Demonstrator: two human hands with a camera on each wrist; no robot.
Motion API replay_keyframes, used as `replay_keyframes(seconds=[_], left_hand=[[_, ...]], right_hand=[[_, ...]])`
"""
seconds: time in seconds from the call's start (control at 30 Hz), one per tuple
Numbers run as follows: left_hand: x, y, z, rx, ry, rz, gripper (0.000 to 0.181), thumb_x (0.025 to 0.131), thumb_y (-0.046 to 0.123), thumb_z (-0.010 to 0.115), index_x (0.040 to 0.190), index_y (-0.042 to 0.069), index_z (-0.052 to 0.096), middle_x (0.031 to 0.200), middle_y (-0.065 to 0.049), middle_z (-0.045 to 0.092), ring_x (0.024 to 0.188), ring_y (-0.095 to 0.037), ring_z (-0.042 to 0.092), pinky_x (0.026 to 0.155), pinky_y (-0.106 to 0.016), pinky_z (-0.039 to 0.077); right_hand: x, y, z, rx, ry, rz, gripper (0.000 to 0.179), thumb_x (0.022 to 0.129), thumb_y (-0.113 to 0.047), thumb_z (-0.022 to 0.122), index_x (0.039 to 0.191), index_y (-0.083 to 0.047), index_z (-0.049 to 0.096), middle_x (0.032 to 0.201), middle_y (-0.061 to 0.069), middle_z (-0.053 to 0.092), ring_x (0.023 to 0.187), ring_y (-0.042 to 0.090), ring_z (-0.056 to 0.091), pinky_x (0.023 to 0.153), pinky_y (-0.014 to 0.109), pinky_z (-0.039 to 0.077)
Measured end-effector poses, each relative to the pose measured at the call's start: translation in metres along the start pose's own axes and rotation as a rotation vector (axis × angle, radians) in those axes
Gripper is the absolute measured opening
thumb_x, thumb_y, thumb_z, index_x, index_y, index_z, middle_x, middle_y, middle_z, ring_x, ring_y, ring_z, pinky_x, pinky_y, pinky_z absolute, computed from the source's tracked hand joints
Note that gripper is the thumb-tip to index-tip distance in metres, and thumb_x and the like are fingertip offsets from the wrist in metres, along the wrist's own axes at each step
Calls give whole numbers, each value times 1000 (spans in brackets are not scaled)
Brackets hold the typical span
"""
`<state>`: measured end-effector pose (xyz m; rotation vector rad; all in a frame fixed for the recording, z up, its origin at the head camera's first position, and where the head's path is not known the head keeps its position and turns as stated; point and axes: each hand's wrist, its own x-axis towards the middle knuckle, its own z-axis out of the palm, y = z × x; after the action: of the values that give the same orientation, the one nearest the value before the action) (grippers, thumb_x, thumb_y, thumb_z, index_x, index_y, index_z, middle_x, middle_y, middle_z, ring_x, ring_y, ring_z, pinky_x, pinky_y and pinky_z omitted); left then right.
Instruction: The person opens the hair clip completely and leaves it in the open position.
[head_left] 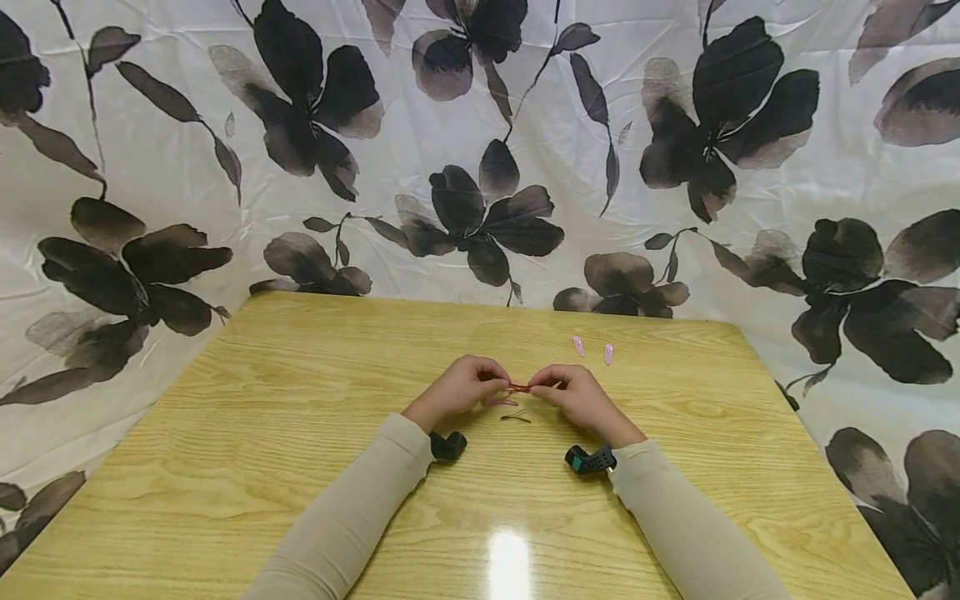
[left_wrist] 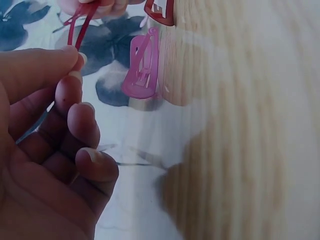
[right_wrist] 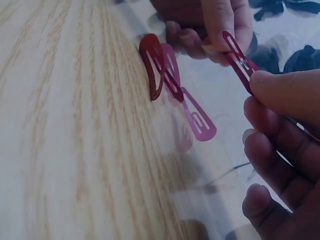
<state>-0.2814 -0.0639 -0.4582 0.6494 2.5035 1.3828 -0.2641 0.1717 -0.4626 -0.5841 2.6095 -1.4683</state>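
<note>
A red snap hair clip (head_left: 519, 388) is held just above the table between both hands. My left hand (head_left: 468, 387) pinches one end of it between thumb and forefinger. The other end is in the pinch of my right hand (head_left: 576, 397). In the left wrist view the clip's two thin arms stand slightly apart. Beneath the hands lie a pink snap clip (right_wrist: 204, 134) and a dark red one (right_wrist: 145, 55), which partly overlaps more pink. The left hand's curled lower fingers hold nothing.
Two pink snap clips (head_left: 578, 346) (head_left: 608, 354) lie farther back on the wooden table (head_left: 300, 400), beyond the right hand. A floral cloth (head_left: 480, 108) hangs behind the table. Each wrist wears a dark strap device (head_left: 592, 459).
</note>
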Motion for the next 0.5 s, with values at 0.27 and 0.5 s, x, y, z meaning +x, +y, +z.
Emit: replay_keyframes(seconds=[0.27,0.5], left_hand=[[2,1,3,68,30,-2,12,95,23,63,96,15,72,94,2,69,82,-10,59,77,-27,49],[5,0,-1,44,57,-48,11,96,20,62,95,18,72,98,2,68,88,-16,58,78,-30,49]], right_hand=[[-1,-1,2,-30,35,27,8,92,-24,68,95,-19,73,96,-1,69,73,18,54,65,29,46],[7,6,8,-38,60,21,10,91,-28,68,97,-21,72,94,-2,69,79,15,57,70,30,47]])
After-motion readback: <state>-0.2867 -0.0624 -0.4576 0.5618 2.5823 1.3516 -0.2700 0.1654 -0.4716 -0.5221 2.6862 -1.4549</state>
